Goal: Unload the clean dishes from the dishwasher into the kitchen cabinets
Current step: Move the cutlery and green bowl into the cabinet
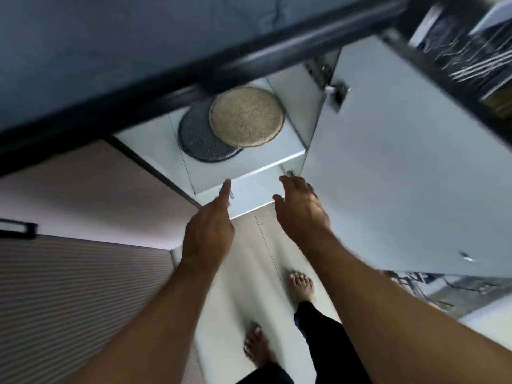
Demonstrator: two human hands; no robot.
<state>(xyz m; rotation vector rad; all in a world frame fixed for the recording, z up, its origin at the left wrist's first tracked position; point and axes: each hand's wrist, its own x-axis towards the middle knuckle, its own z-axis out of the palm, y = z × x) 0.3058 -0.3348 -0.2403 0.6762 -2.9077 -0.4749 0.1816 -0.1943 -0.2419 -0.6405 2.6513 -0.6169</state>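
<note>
Below the dark edge of the bench (194, 76), I look down into an open white cabinet (277, 151) whose door (401, 167) swings out to my right. On its upper shelf (249, 167) lie two round speckled plates: a tan plate (246, 116) on top, overlapping a dark grey plate (199, 139) that sits beneath it and a little to the left. My left hand (209, 228) reaches toward the shelf's front edge with the forefinger stretched out straight, its tip at the edge; it holds nothing. My right hand (300, 209) hovers just beside it, fingers loosely spread and relaxed, also holding nothing, close to the inner side of the door. Both hands are apart from the plates. In the upper right corner, blurred, the dishwasher rack (471, 59) shows thin metal wires; I cannot tell what it holds. At lower left stands a ribbed grey cabinet front (83, 300) with a dark handle (19, 230). My bare feet (302, 286) stand on the pale floor (243, 273) below the hands.
</note>
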